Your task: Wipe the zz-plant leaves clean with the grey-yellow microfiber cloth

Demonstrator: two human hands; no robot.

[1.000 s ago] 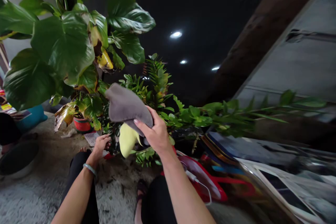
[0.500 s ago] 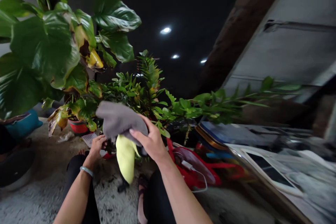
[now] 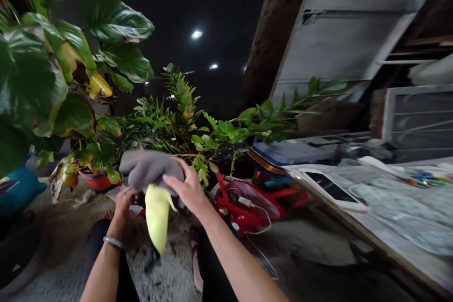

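Down toward the left hand [image 3: 124, 199] comes the grey cloth [image 3: 150, 170], gripped between the right hand's [image 3: 187, 186] thumb and fingers, a yellow piece [image 3: 156, 219] hanging beneath it. The left fingers curl just beside the cloth; whether they grip anything, I can't tell. Leafy plants [image 3: 180, 118] stand behind, a red bag [image 3: 244, 214] to the right.

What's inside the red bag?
A white plug-like piece shows in the red bag, its white cable trailing out. Dark contents beside it are unclear; the near wall hides the bottom.
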